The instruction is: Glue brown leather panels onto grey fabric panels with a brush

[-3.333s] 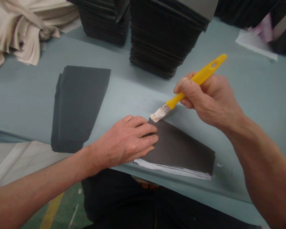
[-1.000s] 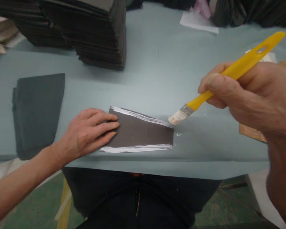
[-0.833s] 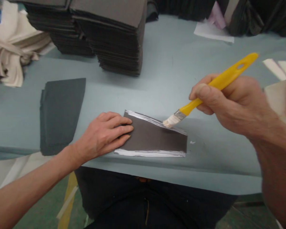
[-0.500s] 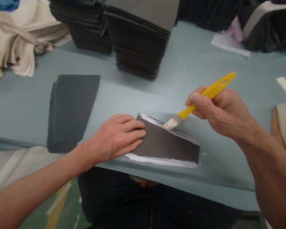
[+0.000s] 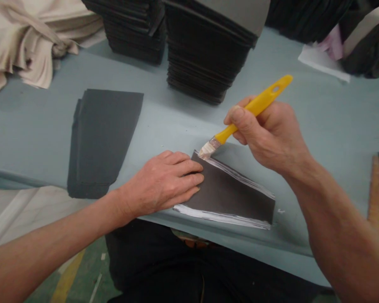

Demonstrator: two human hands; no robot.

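Observation:
A yellow-handled paintbrush [image 5: 255,105] is gripped in my right hand [image 5: 268,134], its bristles coated in something white. The bristle tip touches the far left corner of a small stack of dark, tapered panels [image 5: 233,191] lying near the table's front edge. White coating shows along the stack's far and near long edges. My left hand [image 5: 167,183] lies on the left end of this stack, fingers stretched out flat and holding no object. Left of it, more dark panels [image 5: 109,134] rest in a slightly uneven pile.
Tall stacks of dark panels [image 5: 205,63] stand at the back of the blue-green table [image 5: 334,147]. Beige cloth [image 5: 34,42] is heaped at the far left. A white sheet [image 5: 324,63] lies at the back right, and a brown board [image 5: 377,193] at the right edge.
My right hand has moved the paintbrush left along the far edge of the panels, from mid-edge to the left corner. The left hand stays on the stack; the whole view has shifted slightly.

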